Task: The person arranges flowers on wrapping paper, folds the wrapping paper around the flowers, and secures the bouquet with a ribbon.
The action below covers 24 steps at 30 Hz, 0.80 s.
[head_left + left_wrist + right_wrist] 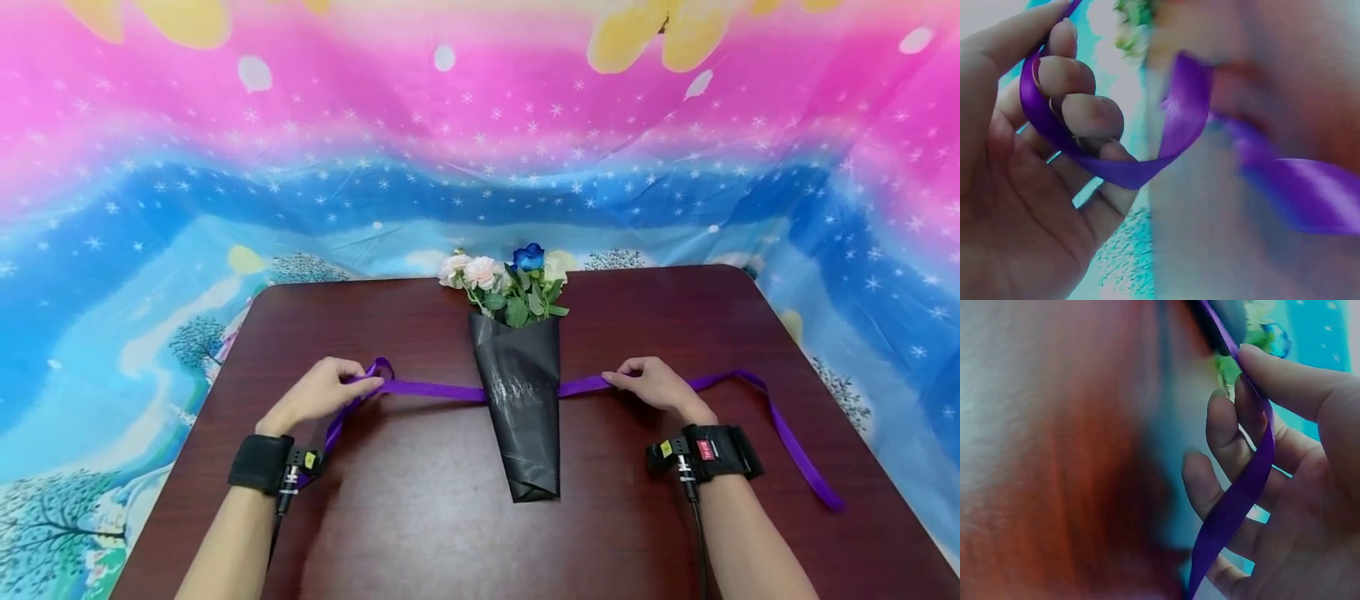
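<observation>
A bouquet in black wrapping paper (521, 400) lies at the middle of the table, its flowers (483, 273) in pale pink, white and blue pointing to the far edge. A purple ribbon (435, 390) runs sideways, passing out of sight beneath the wrapping. Left of the bouquet my left hand (322, 390) pinches the ribbon between thumb and fingers; a loop of it hangs across the palm in the left wrist view. On the other side my right hand (651, 383) pinches it too, and the loose end trails over the tabletop to the right.
The dark red-brown table (420, 550) has rounded far corners. Behind and beside it hangs a colourful printed cloth (480, 167). Each wrist wears a black strap (262, 460) with a small camera, and a cable runs down along the forearm.
</observation>
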Each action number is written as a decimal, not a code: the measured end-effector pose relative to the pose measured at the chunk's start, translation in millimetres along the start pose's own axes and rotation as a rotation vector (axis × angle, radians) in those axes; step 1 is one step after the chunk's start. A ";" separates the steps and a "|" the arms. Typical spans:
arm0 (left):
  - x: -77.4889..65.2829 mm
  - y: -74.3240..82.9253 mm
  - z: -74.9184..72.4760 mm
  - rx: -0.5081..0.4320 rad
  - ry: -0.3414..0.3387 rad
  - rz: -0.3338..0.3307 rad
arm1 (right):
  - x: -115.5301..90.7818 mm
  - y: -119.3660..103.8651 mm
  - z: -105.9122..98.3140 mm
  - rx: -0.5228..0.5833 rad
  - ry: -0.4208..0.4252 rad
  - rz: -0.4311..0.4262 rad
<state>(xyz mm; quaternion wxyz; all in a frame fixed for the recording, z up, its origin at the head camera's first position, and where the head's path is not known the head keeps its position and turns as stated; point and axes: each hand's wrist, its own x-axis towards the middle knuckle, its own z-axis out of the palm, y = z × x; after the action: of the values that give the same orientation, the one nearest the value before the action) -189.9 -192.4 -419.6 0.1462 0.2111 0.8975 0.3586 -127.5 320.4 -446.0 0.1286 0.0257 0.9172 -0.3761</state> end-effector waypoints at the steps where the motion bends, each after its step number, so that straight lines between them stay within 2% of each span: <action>1: 0.1 0.8 -5.6 -0.019 0.019 0.004 | -0.2 0.0 -1.9 0.019 -0.005 -0.001; 4: 0.6 3.0 -17.7 -0.108 0.066 0.004 | -1.2 -0.8 -7.3 0.068 -0.027 -0.001; 7: 0.3 6.0 -23.1 -0.206 0.087 -0.005 | -2.2 -1.9 -12.9 0.100 -0.058 0.011; 10: 0.0 10.2 -24.2 -0.285 0.091 0.011 | -3.7 -1.5 -19.4 0.129 -0.092 0.027; 15: 2.7 15.9 -23.7 -0.401 0.143 0.068 | -9.2 8.0 -33.6 0.141 -0.179 0.031; 18: 5.4 17.9 -23.6 -0.484 0.162 0.084 | -13.9 16.2 -43.6 0.162 -0.192 0.033; 23: 7.9 23.1 -22.6 -0.574 0.163 0.105 | -21.0 26.9 -54.5 0.337 -0.210 0.011; 24: 7.7 24.4 -22.2 -0.596 0.159 0.112 | -21.7 27.9 -55.1 0.405 -0.229 -0.001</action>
<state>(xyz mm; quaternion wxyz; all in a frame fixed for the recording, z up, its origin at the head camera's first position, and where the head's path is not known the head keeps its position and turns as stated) -199.1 -185.6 -387.7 0.1112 0.1792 0.7485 0.6287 -114.4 379.8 -421.9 0.2237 0.0077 0.8026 -0.5529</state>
